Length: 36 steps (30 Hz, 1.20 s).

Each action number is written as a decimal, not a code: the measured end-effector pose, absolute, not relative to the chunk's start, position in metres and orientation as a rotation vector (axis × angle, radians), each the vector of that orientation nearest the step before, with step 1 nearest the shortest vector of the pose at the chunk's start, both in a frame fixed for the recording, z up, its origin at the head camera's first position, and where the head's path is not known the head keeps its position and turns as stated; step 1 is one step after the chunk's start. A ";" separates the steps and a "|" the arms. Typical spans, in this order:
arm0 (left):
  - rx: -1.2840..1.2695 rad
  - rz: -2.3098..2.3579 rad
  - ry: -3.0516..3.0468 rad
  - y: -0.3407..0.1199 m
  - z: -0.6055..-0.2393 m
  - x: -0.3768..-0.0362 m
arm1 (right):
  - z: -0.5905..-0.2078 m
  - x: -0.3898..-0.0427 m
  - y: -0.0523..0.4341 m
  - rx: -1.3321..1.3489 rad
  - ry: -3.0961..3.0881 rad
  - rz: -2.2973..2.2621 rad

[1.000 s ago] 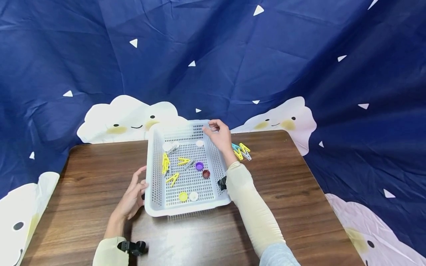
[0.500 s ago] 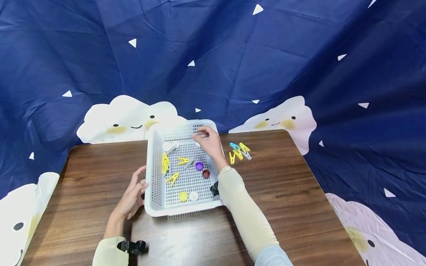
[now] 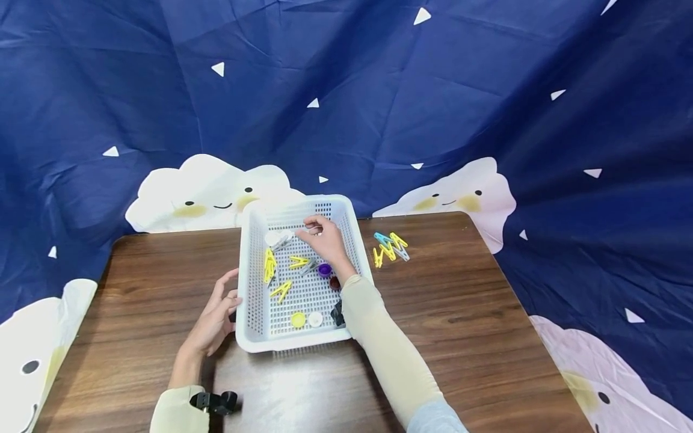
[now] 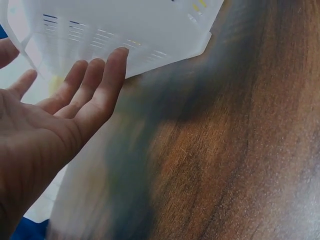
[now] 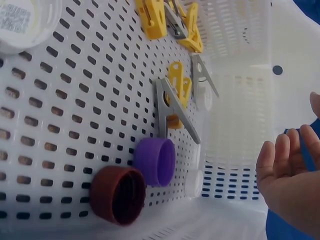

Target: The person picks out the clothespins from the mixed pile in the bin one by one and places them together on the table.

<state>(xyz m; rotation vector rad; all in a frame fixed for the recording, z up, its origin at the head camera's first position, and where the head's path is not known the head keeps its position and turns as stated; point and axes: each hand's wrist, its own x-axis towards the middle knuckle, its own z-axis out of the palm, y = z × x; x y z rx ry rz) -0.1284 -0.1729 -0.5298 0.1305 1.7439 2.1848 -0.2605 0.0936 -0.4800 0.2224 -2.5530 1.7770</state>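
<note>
A white perforated plastic basket point(image 3: 245, 258) holds yellow clothespins point(image 3: 281, 291), grey clothespins point(image 5: 172, 112) and bottle caps. Among the caps are a purple cap point(image 5: 155, 161), a dark red cap point(image 5: 117, 195), a yellow cap point(image 3: 298, 320) and a white cap point(image 3: 315, 319). My right hand point(image 3: 327, 243) hovers above the far part of the basket, fingers gently bent, with no object visible in it. At the basket's left side, my left hand point(image 3: 211, 325) rests its fingertips point(image 4: 117, 57) against the outer wall.
Several clothespins lie on the wooden table point(image 3: 460, 337) right of the basket: yellow clothespins point(image 3: 378, 257), a blue clothespin point(image 3: 381, 239) and a grey clothespin point(image 3: 402, 252). A blue cloth point(image 3: 346, 90) with clouds hangs behind the table.
My right hand has moved left from the basket's far right rim to over its inside, uncovering a yellow clothespin on the table. My left hand has stayed in place.
</note>
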 end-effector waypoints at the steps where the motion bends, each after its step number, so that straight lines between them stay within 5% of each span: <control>1: 0.127 2.183 1.748 -0.172 -0.530 -0.128 | -0.481 -0.261 0.093 0.226 -2.568 1.778; 36: 0.042 2.171 1.824 -0.167 -0.532 -0.130 | -0.526 -0.278 0.070 0.220 -2.701 1.798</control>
